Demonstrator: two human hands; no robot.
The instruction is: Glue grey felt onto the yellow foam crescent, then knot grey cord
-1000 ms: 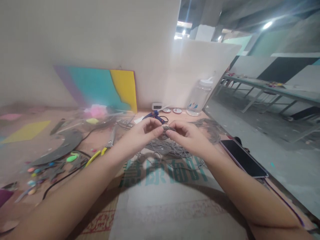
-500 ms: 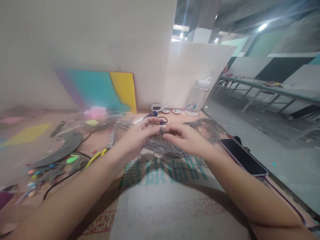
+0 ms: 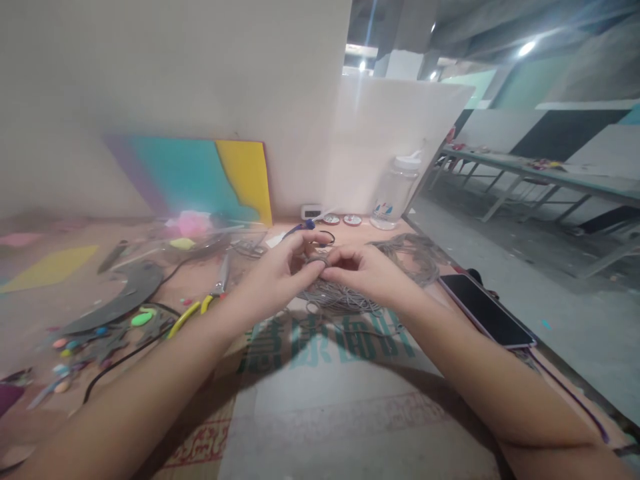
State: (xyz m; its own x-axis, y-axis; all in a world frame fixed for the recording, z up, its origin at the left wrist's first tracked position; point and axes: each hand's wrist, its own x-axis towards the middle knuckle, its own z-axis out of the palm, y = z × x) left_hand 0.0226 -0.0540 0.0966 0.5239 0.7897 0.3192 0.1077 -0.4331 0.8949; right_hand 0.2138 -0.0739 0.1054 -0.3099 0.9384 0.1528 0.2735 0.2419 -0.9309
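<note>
Grey cord (image 3: 345, 298) lies in a tangled heap on a printed white sheet (image 3: 320, 393). Above the heap, my left hand (image 3: 290, 267) pinches a bit of the cord between thumb and fingers. My right hand (image 3: 357, 270) grips the same small grey piece, its fingertips meeting the left thumb. More grey cord (image 3: 417, 261) is coiled to the right, beyond my right hand. A dark blue tool (image 3: 305, 225) lies just behind my left fingers.
Pliers with yellow handles (image 3: 187, 317), a grey curved plate (image 3: 125, 300) and small coloured pieces lie on the left. A clear bottle (image 3: 395, 193) stands at the back right. A phone (image 3: 487, 310) rests near the right edge.
My hands have drawn closer together, thumbs now nearly touching at the grey cord. The camera view has shifted slightly.
</note>
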